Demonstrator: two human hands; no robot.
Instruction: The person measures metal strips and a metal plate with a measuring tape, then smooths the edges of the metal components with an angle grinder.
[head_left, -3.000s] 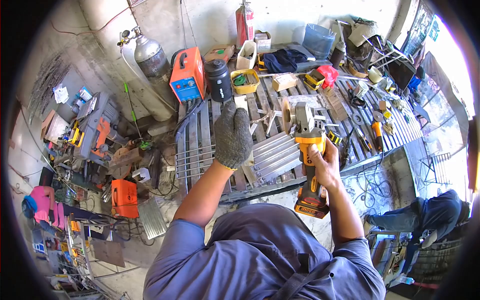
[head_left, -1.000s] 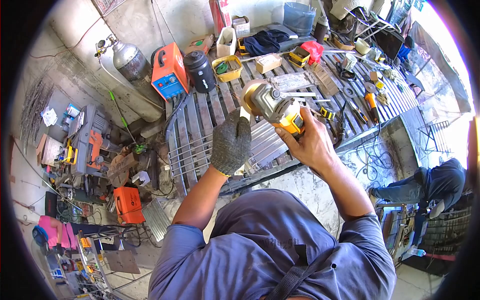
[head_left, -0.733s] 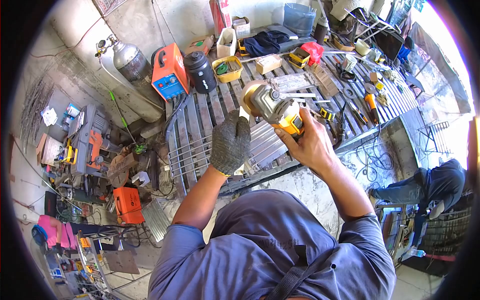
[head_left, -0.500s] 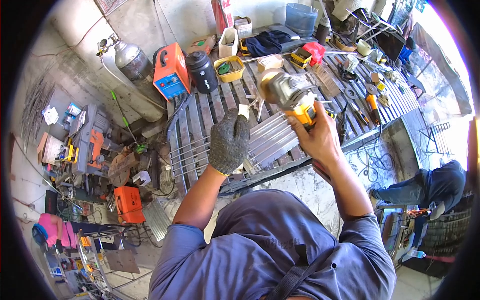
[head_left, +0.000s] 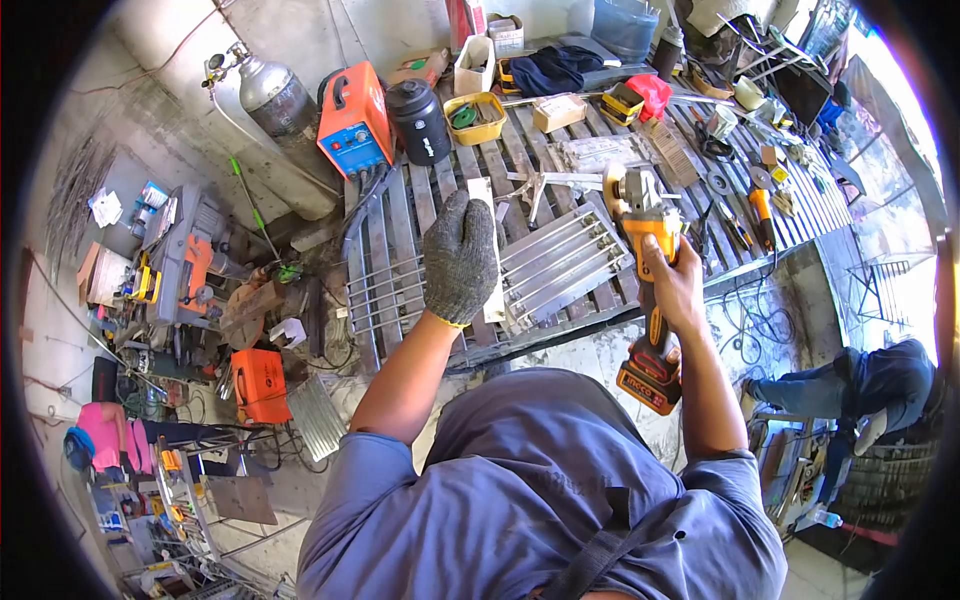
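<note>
My left hand [head_left: 460,258], in a dark knit glove, is closed around a flat pale metal strip [head_left: 494,290] that stands nearly upright over the slatted bench. My bare right hand [head_left: 677,288] grips a yellow and black cordless angle grinder [head_left: 640,225] by its body. The grinder's head and disc point away from me, and its battery hangs near my wrist. Between both hands a frame of parallel metal bars [head_left: 565,262] lies on the bench. Behind it sits a locking clamp [head_left: 540,190].
An orange welding machine [head_left: 355,120], a black jug [head_left: 417,122] and a yellow tub [head_left: 474,118] stand at the bench's back left. Another grinder [head_left: 763,212] with a cord lies right. A gas cylinder [head_left: 275,95] stands by the wall. One person [head_left: 860,385] bends at right; another [head_left: 105,435] is at left.
The grinder has moved right and toward me, away from the strip, and now points forward with its battery showing. The strip now stands more upright, showing its length. The view has shifted slightly.
</note>
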